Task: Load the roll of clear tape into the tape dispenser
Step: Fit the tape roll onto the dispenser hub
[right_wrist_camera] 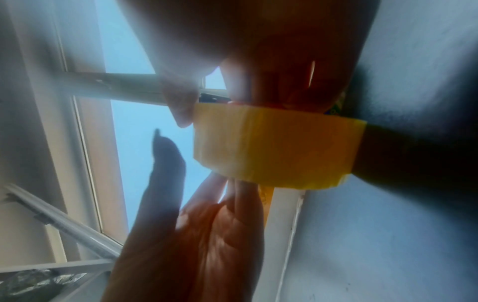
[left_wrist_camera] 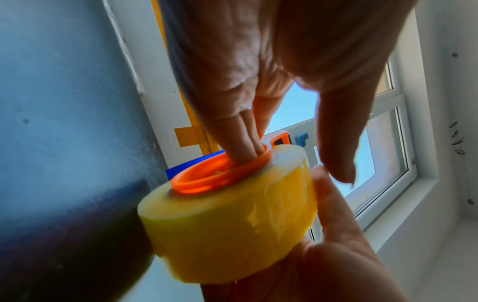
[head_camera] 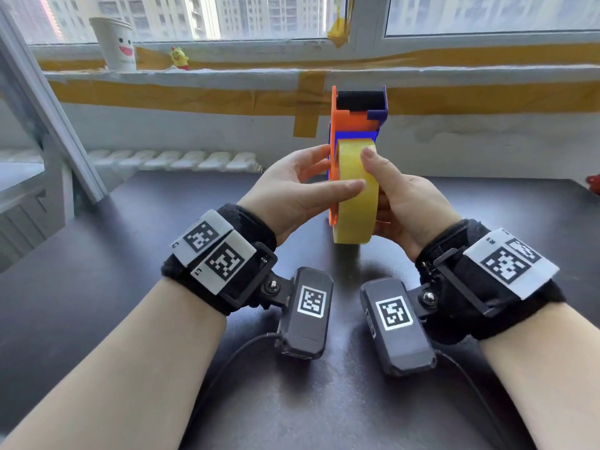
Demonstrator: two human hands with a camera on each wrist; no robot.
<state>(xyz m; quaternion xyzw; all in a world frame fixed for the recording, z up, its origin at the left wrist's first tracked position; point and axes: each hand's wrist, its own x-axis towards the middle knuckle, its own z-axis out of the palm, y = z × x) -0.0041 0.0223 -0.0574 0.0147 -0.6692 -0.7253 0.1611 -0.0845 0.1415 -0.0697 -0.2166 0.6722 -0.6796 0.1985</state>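
An orange and blue tape dispenser (head_camera: 354, 125) stands upright on the dark table (head_camera: 130, 319). A yellowish clear tape roll (head_camera: 357, 209) sits over its orange hub (left_wrist_camera: 207, 177) at the lower end. My left hand (head_camera: 341, 170) presses straight fingers (left_wrist_camera: 243, 139) into the hub from the left, its thumb lying over the roll's rim. My right hand (head_camera: 378, 186) grips the roll (right_wrist_camera: 274, 147), thumb on top, its fingers curled behind the right side and mostly hidden. The right wrist view is hazy.
A paper cup (head_camera: 115, 43) and a small yellow toy (head_camera: 179, 57) stand on the window ledge behind. A slanted metal frame (head_camera: 48, 102) rises at the left. A red object (head_camera: 594, 186) lies at the table's right edge. Camera cables trail over the near table.
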